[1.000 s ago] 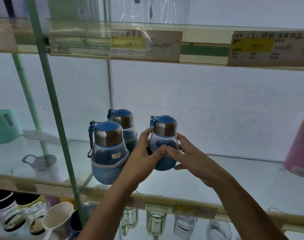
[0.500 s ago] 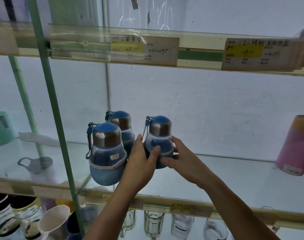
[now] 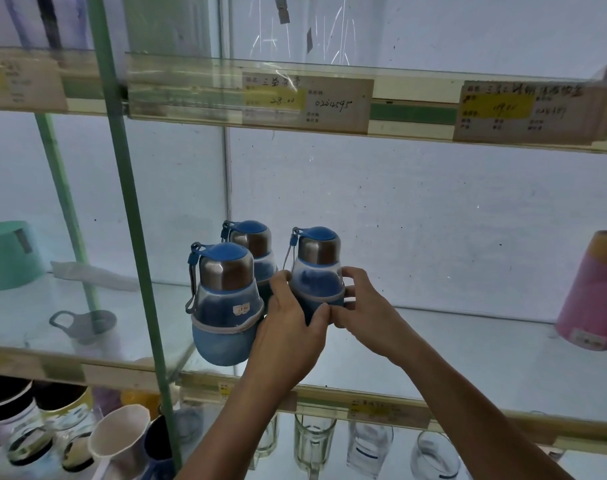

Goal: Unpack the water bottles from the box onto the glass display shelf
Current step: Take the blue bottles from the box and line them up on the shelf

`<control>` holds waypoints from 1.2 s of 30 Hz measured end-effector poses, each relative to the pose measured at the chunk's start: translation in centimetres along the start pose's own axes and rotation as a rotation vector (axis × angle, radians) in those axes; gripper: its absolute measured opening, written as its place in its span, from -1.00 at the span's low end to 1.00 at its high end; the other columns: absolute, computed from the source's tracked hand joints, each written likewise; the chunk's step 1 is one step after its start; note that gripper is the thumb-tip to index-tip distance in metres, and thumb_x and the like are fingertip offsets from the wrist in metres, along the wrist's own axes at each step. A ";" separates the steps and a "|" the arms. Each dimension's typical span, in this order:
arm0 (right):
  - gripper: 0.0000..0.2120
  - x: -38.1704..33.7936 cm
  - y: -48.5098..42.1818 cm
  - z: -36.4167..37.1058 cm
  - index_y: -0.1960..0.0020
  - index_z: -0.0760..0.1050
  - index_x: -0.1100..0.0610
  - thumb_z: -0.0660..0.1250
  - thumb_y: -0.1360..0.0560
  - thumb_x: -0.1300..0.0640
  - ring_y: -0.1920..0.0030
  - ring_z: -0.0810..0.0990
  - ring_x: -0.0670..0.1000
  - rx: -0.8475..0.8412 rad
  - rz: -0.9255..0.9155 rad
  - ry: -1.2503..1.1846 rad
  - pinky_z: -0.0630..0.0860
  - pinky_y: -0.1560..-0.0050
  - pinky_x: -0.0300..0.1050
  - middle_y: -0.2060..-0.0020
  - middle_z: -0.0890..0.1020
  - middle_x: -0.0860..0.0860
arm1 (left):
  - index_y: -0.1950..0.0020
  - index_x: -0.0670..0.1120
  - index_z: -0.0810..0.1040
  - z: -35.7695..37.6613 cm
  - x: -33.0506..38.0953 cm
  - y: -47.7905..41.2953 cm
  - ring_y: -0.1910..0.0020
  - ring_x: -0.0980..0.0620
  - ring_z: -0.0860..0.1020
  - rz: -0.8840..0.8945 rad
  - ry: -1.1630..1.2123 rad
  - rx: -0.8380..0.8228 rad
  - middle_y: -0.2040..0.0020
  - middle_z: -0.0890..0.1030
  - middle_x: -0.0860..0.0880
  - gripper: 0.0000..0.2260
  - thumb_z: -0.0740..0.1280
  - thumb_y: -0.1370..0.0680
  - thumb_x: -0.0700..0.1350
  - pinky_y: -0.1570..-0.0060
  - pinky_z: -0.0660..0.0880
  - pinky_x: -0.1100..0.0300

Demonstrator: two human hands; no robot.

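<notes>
Head view, shelf unit.

Glass shelf [image 3: 433,351]: three blue bottles with steel collars, grouped left of centre. All upright.

- Held bottle [image 3: 317,268]: rightmost of the group. Left hand [image 3: 288,334] grips it from 8 o'clock, right hand [image 3: 368,317] from 4 o'clock. Fingers [image 3: 355,276] of the right hand are curled round the right flank; left fingers wrap the far left side, mostly hidden. Both thumbs lie across the front of the lower body, tips touching. Base covered by the hands, so contact with the shelf cannot be told.
- Front bottle [image 3: 226,306]: at 8 o'clock from the held one, nearest the shelf edge, small white sticker on its front. The left hand's back is just beside it.
- Rear bottle [image 3: 252,242]: at 10 o'clock from the held one, partly hidden by the front bottle.

Green post [image 3: 129,220] stands at 9 o'clock from the group. Pink cup [image 3: 596,292] at 3 o'clock, well apart, same shelf. Price tag [image 3: 307,100] on the upper shelf edge at 12 o'clock. Drinking glasses [image 3: 312,441] on the level below, 6 o'clock.
</notes>
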State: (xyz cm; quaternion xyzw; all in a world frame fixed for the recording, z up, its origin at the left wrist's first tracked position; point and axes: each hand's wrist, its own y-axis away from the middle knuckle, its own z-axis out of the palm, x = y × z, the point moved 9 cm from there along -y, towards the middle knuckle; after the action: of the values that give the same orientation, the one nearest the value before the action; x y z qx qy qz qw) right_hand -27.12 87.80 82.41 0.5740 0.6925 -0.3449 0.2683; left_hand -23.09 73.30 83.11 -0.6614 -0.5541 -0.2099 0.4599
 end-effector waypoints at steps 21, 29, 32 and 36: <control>-0.39 -0.5 -0.9 1.0 -0.57 0.17 -0.15 0.38 -0.62 -0.04 -0.16 0.65 0.02 -0.017 0.023 0.066 0.55 -0.15 -0.08 -0.35 0.59 0.03 | -0.36 -0.02 0.23 0.5 1.3 1.2 -0.17 -0.11 0.54 0.103 -0.365 0.156 -0.27 0.34 -0.12 -0.62 0.28 -0.62 0.00 0.03 0.59 0.14; -0.46 0.5 0.8 -0.9 -0.59 0.21 -0.11 0.29 -0.66 -0.08 -0.26 0.63 0.07 0.026 0.076 0.040 0.57 -0.34 0.12 -0.40 0.54 0.03 | -0.38 0.00 0.27 1.7 2.7 1.7 -0.28 -0.05 0.45 0.129 -0.327 0.163 -0.36 0.24 -0.07 -0.61 0.27 -0.63 0.07 -0.09 0.53 0.18; -0.53 1.2 2.0 -2.9 -0.56 0.30 -0.09 0.27 -0.68 -0.05 -0.12 0.67 -0.01 0.062 0.077 0.000 0.59 -0.31 0.06 -0.29 0.58 -0.03 | -0.42 0.01 0.29 3.2 3.9 1.9 -0.20 0.02 0.49 0.145 -0.270 0.114 -0.33 0.32 -0.03 -0.61 0.23 -0.64 0.12 0.03 0.46 0.26; -0.61 2.7 4.2 -6.4 -0.50 0.39 -0.06 0.25 -0.69 -0.02 0.01 0.68 -0.12 0.125 0.085 -0.083 0.63 -0.20 -0.08 -0.10 0.59 -0.14 | -0.39 0.06 0.34 5.9 6.0 2.1 -0.17 0.06 0.54 0.214 -0.173 0.047 -0.32 0.39 0.05 -0.63 0.24 -0.64 0.14 0.05 0.45 0.22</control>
State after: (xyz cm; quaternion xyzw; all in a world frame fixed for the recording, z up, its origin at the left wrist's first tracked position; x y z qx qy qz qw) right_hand -23.41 94.84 83.59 0.6035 0.6330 -0.3993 0.2751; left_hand -20.72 81.63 84.14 -0.7215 -0.5226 -0.0887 0.4455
